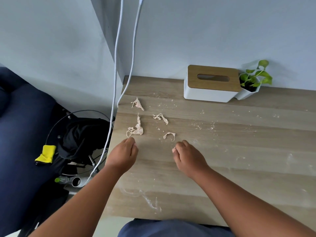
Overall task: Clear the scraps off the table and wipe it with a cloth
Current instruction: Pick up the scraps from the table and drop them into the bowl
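Note:
Several pale, stringy scraps lie on the wooden table (pixel 239 142) near its left edge: one at the back (pixel 137 104), a long twisted one (pixel 136 129), a curled one (pixel 160 118) and a small one (pixel 169 135). White crumbs and powdery smears are scattered over the tabletop. My left hand (pixel 124 155) hovers just in front of the long scrap, fingers loosely curled and holding nothing. My right hand (pixel 187 155) is just in front of the small scrap, fingers also loosely curled and empty. A yellow cloth (pixel 46 153) lies off the table to the left.
A white tissue box with a wooden lid (pixel 212 82) and a small potted plant (pixel 253 82) stand at the back against the wall. Two white cables (pixel 119 82) hang down past the table's left edge. A dark sofa (pixel 20 134) and black clutter (pixel 82 134) are on the left.

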### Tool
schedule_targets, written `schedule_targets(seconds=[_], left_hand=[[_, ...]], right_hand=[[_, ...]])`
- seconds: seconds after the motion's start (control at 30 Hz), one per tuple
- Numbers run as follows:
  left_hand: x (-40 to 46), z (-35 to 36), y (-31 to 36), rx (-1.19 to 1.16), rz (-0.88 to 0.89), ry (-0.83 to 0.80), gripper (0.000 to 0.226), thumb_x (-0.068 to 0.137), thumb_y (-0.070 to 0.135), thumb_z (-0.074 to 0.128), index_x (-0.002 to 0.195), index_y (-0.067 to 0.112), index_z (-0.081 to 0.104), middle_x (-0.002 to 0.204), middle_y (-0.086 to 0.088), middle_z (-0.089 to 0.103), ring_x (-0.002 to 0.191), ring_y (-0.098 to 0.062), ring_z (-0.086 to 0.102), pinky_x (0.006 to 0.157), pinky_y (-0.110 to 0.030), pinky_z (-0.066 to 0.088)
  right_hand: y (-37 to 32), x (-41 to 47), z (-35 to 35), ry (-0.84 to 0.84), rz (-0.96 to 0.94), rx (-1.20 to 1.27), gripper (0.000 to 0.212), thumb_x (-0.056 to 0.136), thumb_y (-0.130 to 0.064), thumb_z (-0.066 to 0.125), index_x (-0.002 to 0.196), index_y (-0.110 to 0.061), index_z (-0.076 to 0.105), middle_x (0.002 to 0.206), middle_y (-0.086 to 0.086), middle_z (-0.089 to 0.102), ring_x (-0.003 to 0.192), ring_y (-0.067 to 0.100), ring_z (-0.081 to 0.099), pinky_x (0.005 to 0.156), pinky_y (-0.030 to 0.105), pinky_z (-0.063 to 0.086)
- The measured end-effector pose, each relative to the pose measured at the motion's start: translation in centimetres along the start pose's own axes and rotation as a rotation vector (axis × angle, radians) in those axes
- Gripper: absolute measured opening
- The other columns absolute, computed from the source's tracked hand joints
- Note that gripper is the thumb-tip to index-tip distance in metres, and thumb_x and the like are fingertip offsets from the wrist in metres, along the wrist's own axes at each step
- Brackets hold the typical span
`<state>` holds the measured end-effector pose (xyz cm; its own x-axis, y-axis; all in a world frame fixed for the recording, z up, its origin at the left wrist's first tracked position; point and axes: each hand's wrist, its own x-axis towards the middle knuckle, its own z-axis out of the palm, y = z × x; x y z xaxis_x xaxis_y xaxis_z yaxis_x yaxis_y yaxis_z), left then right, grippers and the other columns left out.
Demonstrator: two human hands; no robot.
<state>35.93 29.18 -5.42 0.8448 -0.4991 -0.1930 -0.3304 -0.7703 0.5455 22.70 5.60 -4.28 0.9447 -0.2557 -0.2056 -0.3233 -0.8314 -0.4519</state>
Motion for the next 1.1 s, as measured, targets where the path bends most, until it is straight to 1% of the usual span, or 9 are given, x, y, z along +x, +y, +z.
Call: schedule_targets(seconds=[0.1, 0.2, 0.37, 0.47, 0.67, 0.77, 0.9, 1.0, 1.1], left_hand=[[0.3, 0.4, 0.4, -0.044, -0.021, 0.012, 0.007, 0.096, 0.014, 0.046, 0.097, 0.020, 0.049, 0.078, 0.001, 0.054, 0.070, -0.028, 0.053, 0.062, -0.041, 0.045], [0.4, 1.0, 0.8, -0.081, -0.046, 0.022, 0.019, 0.094, 0.008, 0.047, 0.110, 0.017, 0.051, 0.084, -0.001, 0.056, 0.071, -0.027, 0.054, 0.061, -0.037, 0.039], [0.9, 1.5, 0.9, -0.108, -0.035, 0.010, 0.017, 0.095, 0.005, 0.048, 0.106, 0.016, 0.055, 0.090, 0.000, 0.057, 0.074, -0.022, 0.052, 0.062, -0.033, 0.034], [1.6, 1.1, 0.7, -0.096, -0.012, 0.026, 0.020, 0.097, 0.006, 0.050, 0.108, 0.017, 0.061, 0.099, 0.003, 0.060, 0.077, -0.022, 0.055, 0.066, -0.033, 0.041], [3.9, 0.2, -0.1, -0.137, 0.027, 0.006, 0.037, 0.095, -0.001, 0.045, 0.118, 0.020, 0.064, 0.097, 0.004, 0.060, 0.087, -0.013, 0.058, 0.076, -0.031, 0.046], [4.9, 0.3, -0.1, -0.129, 0.011, 0.024, 0.034, 0.097, -0.001, 0.044, 0.120, 0.018, 0.062, 0.095, 0.002, 0.063, 0.088, -0.020, 0.061, 0.074, -0.029, 0.042], [6.1, 0.6, 0.1, -0.047, -0.014, 0.073, 0.021, 0.104, 0.014, 0.047, 0.119, 0.018, 0.061, 0.111, -0.004, 0.069, 0.094, -0.029, 0.063, 0.073, -0.038, 0.050], [6.6, 0.8, 0.1, -0.012, -0.032, 0.088, 0.018, 0.106, 0.030, 0.049, 0.117, 0.021, 0.060, 0.109, -0.002, 0.069, 0.090, -0.030, 0.065, 0.066, -0.036, 0.047], [7.1, 0.8, 0.1, -0.001, -0.059, 0.071, 0.028, 0.102, 0.041, 0.056, 0.124, 0.024, 0.058, 0.103, 0.003, 0.065, 0.085, -0.024, 0.064, 0.065, -0.032, 0.042]], right_hand=[[0.3, 0.2, -0.1, 0.001, 0.016, 0.041, 0.011, 0.096, -0.014, 0.051, 0.103, -0.012, 0.060, 0.105, 0.007, 0.059, 0.087, 0.032, 0.060, 0.070, 0.040, 0.050], [0.8, 0.4, -0.2, 0.019, -0.003, 0.094, 0.017, 0.090, -0.002, 0.054, 0.104, -0.008, 0.062, 0.106, 0.010, 0.060, 0.088, 0.032, 0.061, 0.074, 0.041, 0.050], [1.7, 1.0, -0.4, 0.032, -0.045, 0.124, 0.024, 0.087, 0.008, 0.052, 0.103, -0.005, 0.066, 0.103, 0.012, 0.063, 0.092, 0.033, 0.063, 0.078, 0.043, 0.053], [2.0, 2.0, -0.6, 0.031, -0.050, 0.125, 0.027, 0.086, 0.010, 0.051, 0.103, -0.005, 0.066, 0.100, 0.010, 0.065, 0.093, 0.034, 0.062, 0.078, 0.043, 0.052], [1.9, 3.7, -0.9, 0.014, -0.020, 0.123, 0.017, 0.091, -0.002, 0.051, 0.101, -0.009, 0.063, 0.100, 0.007, 0.064, 0.091, 0.032, 0.059, 0.074, 0.040, 0.048], [1.8, 4.6, -1.1, 0.002, 0.019, 0.126, 0.007, 0.093, -0.012, 0.051, 0.093, -0.016, 0.057, 0.094, 0.000, 0.061, 0.085, 0.028, 0.056, 0.069, 0.039, 0.048], [2.2, 5.9, -1.1, 0.008, 0.022, 0.100, 0.010, 0.098, -0.022, 0.051, 0.092, -0.019, 0.058, 0.093, -0.002, 0.062, 0.086, 0.027, 0.059, 0.067, 0.036, 0.047], [2.5, 6.7, -0.9, 0.019, 0.007, 0.073, 0.012, 0.098, -0.031, 0.058, 0.096, -0.019, 0.061, 0.095, -0.002, 0.063, 0.090, 0.026, 0.060, 0.066, 0.033, 0.044], [2.8, 7.5, -0.9, 0.017, -0.041, 0.032, 0.026, 0.092, -0.040, 0.069, 0.103, -0.017, 0.066, 0.100, 0.002, 0.063, 0.094, 0.027, 0.060, 0.073, 0.036, 0.051]])
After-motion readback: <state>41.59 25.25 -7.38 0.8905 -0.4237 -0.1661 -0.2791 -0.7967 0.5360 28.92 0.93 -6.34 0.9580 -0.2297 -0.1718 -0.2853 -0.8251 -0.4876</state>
